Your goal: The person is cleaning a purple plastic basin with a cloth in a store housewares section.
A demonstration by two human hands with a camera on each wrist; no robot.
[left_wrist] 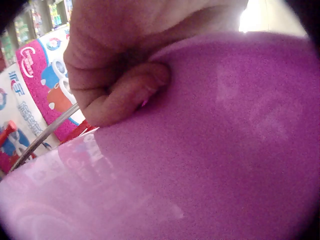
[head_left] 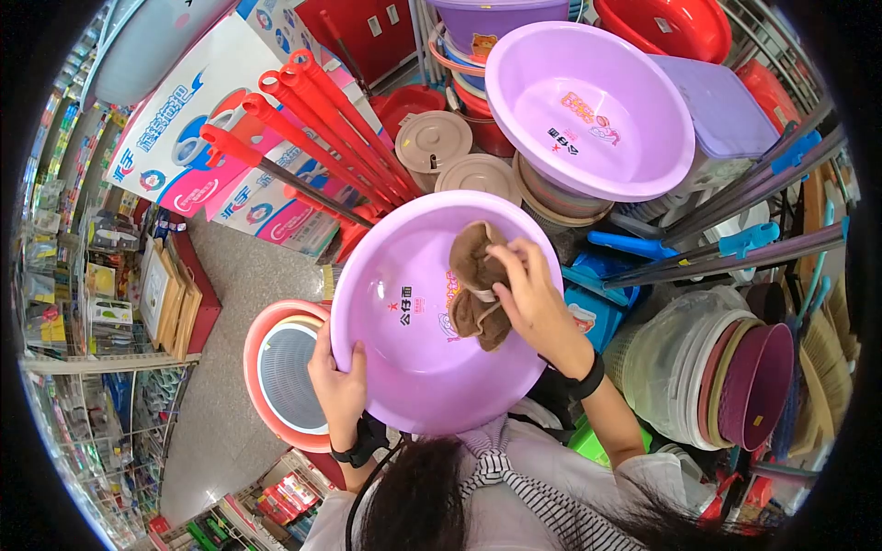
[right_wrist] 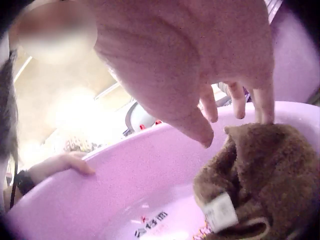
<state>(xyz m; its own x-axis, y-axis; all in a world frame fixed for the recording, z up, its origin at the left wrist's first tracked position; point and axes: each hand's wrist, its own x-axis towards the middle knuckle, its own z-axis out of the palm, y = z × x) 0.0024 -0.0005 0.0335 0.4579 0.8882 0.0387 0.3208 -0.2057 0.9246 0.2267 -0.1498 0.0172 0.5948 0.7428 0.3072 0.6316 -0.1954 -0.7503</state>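
Left grip (head_left: pixel 340 390) holds the basin (head_left: pixel 413 367) by its rim; right grip (head_left: pixel 533 298), fingers straight, presses a cloth (head_left: pixel 473 275); hard rubbing could tip the basin.

Here's the basin (head_left: pixel 413 367) I'm holding: pale lilac, with black and red lettering (head_left: pixel 405 306) printed inside. The cloth (head_left: pixel 473 275) in it is brown, and its tag (right_wrist: pixel 220 212) is white. Up ahead, the second basin (head_left: pixel 588 138) is the same lilac. The mop handles (head_left: pixel 322 129) are bright red, the lids (head_left: pixel 432 140) beige, and my top (head_left: pixel 551 500) grey-and-white striped.
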